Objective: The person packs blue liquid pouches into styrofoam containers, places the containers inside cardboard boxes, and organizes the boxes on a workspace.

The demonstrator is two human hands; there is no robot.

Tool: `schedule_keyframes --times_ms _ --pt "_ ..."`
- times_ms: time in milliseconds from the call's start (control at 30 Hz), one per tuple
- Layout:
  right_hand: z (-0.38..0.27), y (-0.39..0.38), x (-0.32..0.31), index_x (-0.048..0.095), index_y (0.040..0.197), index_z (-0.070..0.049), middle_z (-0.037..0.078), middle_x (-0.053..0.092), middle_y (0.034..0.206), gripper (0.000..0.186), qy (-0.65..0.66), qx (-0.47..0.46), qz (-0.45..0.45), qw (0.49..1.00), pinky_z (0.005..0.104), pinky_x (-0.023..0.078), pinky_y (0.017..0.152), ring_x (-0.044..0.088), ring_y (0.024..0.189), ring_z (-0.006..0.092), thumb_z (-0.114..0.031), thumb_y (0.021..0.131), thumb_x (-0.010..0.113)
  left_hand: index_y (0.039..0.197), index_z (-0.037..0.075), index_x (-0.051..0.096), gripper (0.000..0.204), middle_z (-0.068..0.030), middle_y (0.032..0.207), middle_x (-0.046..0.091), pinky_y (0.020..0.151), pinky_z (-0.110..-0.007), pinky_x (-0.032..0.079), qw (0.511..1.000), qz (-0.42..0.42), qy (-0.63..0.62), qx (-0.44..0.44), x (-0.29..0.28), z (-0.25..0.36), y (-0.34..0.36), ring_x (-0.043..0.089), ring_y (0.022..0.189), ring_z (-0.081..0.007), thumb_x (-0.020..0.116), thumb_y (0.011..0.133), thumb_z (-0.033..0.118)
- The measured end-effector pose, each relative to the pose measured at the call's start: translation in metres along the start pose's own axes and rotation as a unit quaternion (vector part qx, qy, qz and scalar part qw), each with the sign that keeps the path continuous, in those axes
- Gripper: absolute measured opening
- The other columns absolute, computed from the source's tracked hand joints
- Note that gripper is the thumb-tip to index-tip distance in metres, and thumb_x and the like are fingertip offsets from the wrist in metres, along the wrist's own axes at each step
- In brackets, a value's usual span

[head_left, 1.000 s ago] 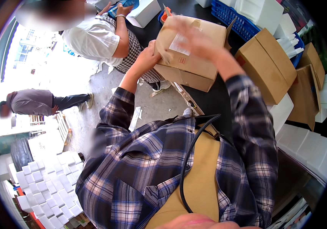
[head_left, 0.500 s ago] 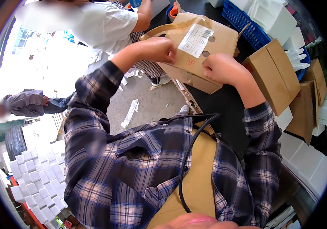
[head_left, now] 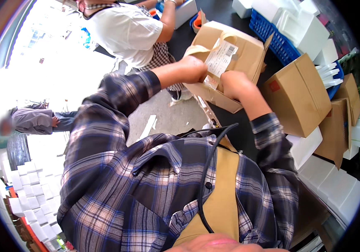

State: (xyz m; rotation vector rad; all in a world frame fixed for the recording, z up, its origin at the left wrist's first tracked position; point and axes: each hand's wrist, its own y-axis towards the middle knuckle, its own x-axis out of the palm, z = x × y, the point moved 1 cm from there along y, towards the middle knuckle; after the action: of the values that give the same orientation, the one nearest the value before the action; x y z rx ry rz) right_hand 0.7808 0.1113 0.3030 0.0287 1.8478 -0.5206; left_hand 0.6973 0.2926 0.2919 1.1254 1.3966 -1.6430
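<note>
A cardboard box [head_left: 249, 54] sits tilted diagonally on the dark tabletop, with a white printed label [head_left: 220, 54] on top and a loose, curling strip of tan tape [head_left: 198, 49] across its upper left part. My left hand [head_left: 193, 69] is closed at the label's left, on the box's near-left part. My right hand [head_left: 233, 84] is closed just below the label, knuckles up, near the box's front edge. Whatever either hand's fingertips grip is hidden.
A co-worker [head_left: 123, 35] in a white shirt works at the table's far left; another person [head_left: 37, 122] is farther left. A blue crate [head_left: 268, 38], foam boxes [head_left: 308, 35], more cartons [head_left: 297, 96] and an orange object [head_left: 197, 23] surround my box. Foam blocks [head_left: 33, 189] are stacked lower left.
A second ago my left hand gripped the box's edge and my blurred right hand was raised over it. Both then closed near the label, tape curling loose, and have since shifted lower.
</note>
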Motion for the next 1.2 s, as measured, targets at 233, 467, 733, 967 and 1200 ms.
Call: schedule_keyframes --times_ms 233,467,733,967,1200 --pt "0.015 0.009 0.013 0.078 0.089 -0.003 0.021 0.074 0.093 0.019 0.020 0.052 0.064 0.996 0.0432 0.058 0.084 0.073 0.093 0.0361 -0.015 0.077 0.069 0.082 0.001 0.077 0.050 -0.0169 0.075 0.072 0.069 -0.043 0.055 0.938 0.014 -0.337 -0.075 0.008 -0.022 0.015 0.070 0.070 -0.0296 0.063 0.096 0.047" --pt "0.004 -0.008 0.020 0.077 0.092 -0.002 0.021 0.075 0.097 0.027 0.023 0.098 0.110 0.989 0.0429 0.057 0.085 0.073 0.096 0.0342 -0.027 0.084 0.073 0.083 0.001 0.076 0.031 -0.0153 0.073 0.071 0.066 -0.036 0.053 0.877 0.307 -0.349 -0.120 0.024 0.034 0.012 0.068 0.067 -0.0244 0.072 0.089 0.030" --pt "0.011 -0.022 0.014 0.077 0.085 -0.005 0.020 0.074 0.087 0.033 0.103 0.061 0.127 0.985 0.0458 0.056 0.081 0.072 0.090 0.0344 -0.037 0.087 0.071 0.094 0.002 0.070 0.006 -0.0064 0.091 0.070 0.077 -0.030 0.049 0.638 0.527 -0.561 -0.026 0.049 0.076 -0.049 0.064 0.085 -0.0194 0.073 0.089 0.002" --pt "-0.011 -0.033 0.029 0.072 0.075 -0.006 0.015 0.070 0.076 0.025 0.012 -0.054 0.300 0.952 0.0481 0.054 0.068 0.070 0.075 0.0376 -0.028 0.086 0.070 0.094 0.002 0.069 0.006 -0.0061 0.095 0.069 0.085 -0.029 0.049 0.629 0.583 -0.512 -0.058 0.061 0.096 -0.048 0.064 0.092 -0.0196 0.073 0.089 0.001" --pt "-0.041 -0.049 -0.054 0.059 0.070 0.003 0.022 0.051 0.064 0.040 0.270 -0.103 0.324 0.901 0.0439 0.040 0.055 0.051 0.055 0.0329 -0.029 0.090 0.071 0.100 0.002 0.070 0.007 -0.0031 0.096 0.068 0.084 -0.027 0.047 0.603 0.620 -0.495 -0.080 0.020 0.116 -0.094 0.062 0.093 -0.0130 0.069 0.093 0.001"
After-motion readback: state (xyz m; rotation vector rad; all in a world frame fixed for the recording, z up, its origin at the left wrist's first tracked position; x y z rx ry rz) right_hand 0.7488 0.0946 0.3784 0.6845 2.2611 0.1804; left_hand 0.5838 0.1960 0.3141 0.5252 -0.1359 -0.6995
